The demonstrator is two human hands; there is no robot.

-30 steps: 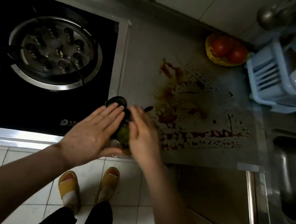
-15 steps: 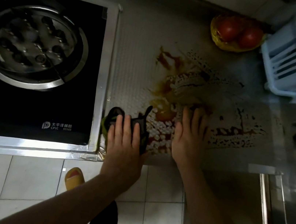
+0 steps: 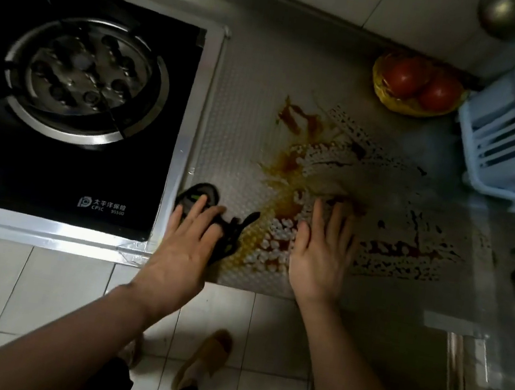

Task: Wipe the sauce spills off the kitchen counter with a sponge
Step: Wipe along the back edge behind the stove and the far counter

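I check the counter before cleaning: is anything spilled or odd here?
Yes. Brown-red sauce is smeared across the counter between stove and rack, with dark splatter toward the sink. The right hand lies flat in it.

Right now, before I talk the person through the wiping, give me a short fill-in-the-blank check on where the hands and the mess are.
1. The left hand rests flat on a dark, black-and-green ____ beside the stove.
2. The right hand lies open on the ____, inside the sauce spill.
3. The yellow bowl near the wall holds two ____.
4. The light blue rack stands to the ____ of the bowl.

Missing words: sponge; counter; tomatoes; right
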